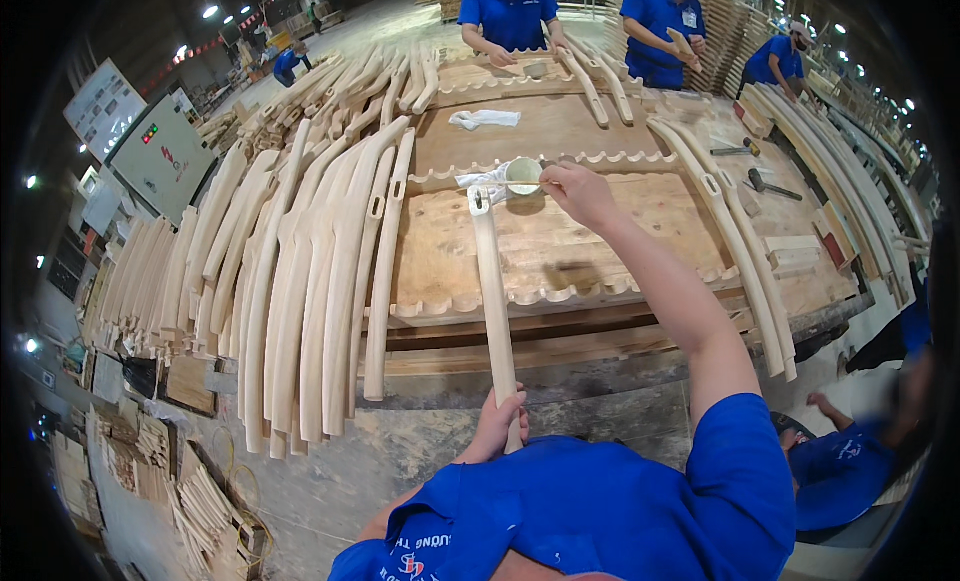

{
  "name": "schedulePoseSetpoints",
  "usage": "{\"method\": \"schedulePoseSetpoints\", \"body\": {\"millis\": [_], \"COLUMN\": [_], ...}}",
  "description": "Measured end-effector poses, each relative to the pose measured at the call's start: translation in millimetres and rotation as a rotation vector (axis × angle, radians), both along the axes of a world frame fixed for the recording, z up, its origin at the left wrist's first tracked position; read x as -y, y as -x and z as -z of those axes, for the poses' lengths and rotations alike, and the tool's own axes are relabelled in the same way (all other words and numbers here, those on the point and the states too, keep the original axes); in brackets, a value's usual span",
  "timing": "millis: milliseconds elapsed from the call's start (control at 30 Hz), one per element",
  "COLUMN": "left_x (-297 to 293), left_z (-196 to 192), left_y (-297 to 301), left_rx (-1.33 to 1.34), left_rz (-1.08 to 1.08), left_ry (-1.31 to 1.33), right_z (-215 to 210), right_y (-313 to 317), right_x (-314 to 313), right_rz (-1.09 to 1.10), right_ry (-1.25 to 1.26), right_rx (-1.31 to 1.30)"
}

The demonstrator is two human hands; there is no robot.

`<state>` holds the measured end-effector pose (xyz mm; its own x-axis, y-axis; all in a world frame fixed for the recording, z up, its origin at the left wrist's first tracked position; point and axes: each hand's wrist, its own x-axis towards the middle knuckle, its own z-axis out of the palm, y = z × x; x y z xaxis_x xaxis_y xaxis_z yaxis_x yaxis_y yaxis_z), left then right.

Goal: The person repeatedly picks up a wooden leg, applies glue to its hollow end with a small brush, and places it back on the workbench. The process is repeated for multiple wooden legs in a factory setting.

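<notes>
My left hand (492, 426) is closed around the near end of a long pale wooden leg (493, 291), which points away from me over the bench. An oblong slot is cut in its far end. My right hand (582, 193) pinches a thin stick (518, 183), whose tip reaches that slot. Just behind the stick stands a small round cup (524, 169) with pale contents, partly covered by the stick. A white rag (470, 180) lies beside the cup, partly behind the leg's end.
Many similar legs (330, 281) are stacked to my left, and a pair (735, 231) lies at the right. Scalloped wooden rails (560, 299) cross the bench. Two hammers (773, 186) rest on the right. Co-workers in blue (505, 16) stand across the bench; another (845, 471) is close at my right.
</notes>
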<state>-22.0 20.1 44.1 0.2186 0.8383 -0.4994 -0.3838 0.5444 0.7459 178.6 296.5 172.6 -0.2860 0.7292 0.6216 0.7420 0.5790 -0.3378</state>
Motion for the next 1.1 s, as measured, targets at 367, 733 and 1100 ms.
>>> {"method": "schedulePoseSetpoints", "body": {"millis": [367, 733, 1100], "left_x": [1.1, 0.2, 0.2], "left_z": [0.5, 0.1, -4.0], "left_y": [-1.9, -3.6, -3.4], "left_rx": [-0.005, -0.023, -0.022], "left_rz": [0.0, 0.011, 0.005], "left_ry": [-0.007, -0.019, -0.002], "right_z": [19.3, 14.0, 9.6], "right_y": [9.6, 4.5, -4.3], "right_x": [-20.9, -20.1, -8.0], "right_rz": [0.017, -0.137, -0.187], "right_ry": [-0.096, -0.068, 0.131], "right_rx": [0.03, 0.102, 0.112]}}
